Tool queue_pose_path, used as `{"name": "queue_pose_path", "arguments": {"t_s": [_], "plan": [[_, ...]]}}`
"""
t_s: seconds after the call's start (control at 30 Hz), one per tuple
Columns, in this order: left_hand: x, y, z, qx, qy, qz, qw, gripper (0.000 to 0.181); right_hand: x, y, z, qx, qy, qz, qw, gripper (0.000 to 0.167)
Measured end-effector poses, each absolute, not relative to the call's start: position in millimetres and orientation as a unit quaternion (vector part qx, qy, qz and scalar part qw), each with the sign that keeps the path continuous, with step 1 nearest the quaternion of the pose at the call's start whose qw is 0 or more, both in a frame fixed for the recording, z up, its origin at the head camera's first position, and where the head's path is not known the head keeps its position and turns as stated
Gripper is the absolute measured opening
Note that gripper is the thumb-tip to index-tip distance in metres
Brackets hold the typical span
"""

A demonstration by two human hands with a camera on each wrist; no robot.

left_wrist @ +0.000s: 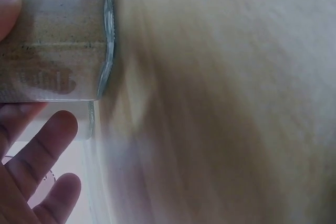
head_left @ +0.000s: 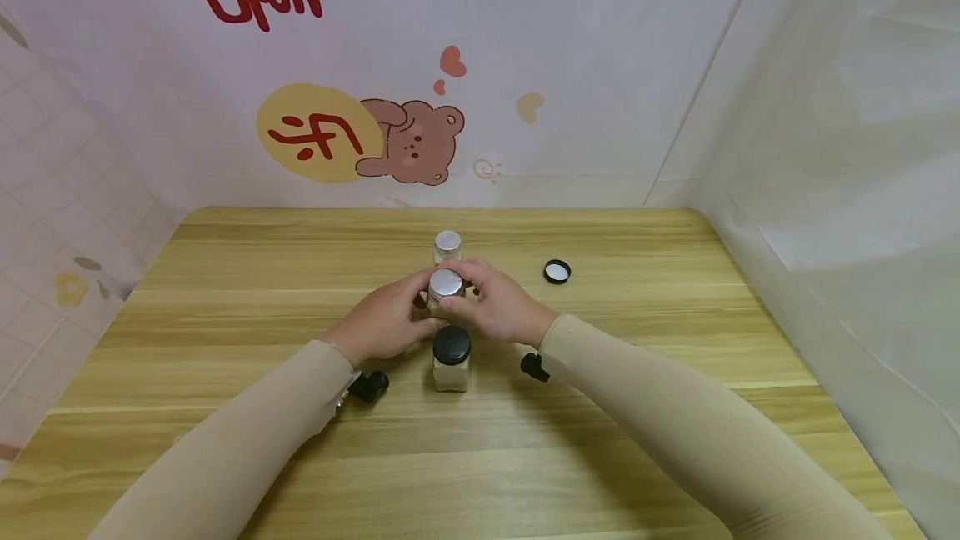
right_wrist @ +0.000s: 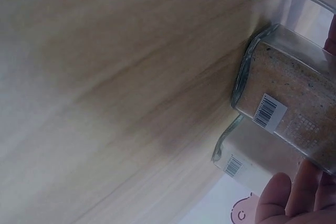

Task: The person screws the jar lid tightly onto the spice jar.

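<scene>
Looks in the head view forward and downward, from above the near side of the held jar (head_left: 447, 283), rather far, with the counter (head_left: 637, 290) around the held jar and the wall sheet (head_left: 585, 40) beyond. In the left wrist view, looks low and close from left of the held jar, turned sideways; in the right wrist view, likewise from its right, turned oppositely. Shares, between both wrist views, the held jar and the pale jar (right_wrist: 262, 148) beyond it.
</scene>
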State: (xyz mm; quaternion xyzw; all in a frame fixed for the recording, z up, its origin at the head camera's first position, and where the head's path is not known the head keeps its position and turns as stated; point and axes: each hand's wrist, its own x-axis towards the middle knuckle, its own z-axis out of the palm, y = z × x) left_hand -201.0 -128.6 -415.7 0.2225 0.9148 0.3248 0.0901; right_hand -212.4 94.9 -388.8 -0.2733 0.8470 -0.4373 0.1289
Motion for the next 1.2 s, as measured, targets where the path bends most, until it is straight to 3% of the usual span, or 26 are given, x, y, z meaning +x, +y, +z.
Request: {"name": "queue_pose_path", "arguments": {"t_s": [0.37, 0.67, 1.03, 1.2], "plan": [[-201, -129, -414, 0.226, 0.909, 0.335, 0.103, 0.069, -211, 95, -388, -0.286, 0.847, -0.431, 0.125, 0.044], [-203, -130, -414, 0.222, 0.899, 0.356, 0.123, 0.071, -213, 100, -390, -0.282, 0.857, -0.416, 0.112, 0.057], [-207, -139, -411, 0.225, 0.902, 0.339, 0.145, 0.086, -214, 107, -389, -0.302, 0.856, -0.405, 0.106, 0.057], [-211, -149, -405, 0.23, 0.907, 0.317, 0.156, 0.08, -214, 119, -386, -0.28, 0.868, -0.396, 0.111, 0.054]]}}
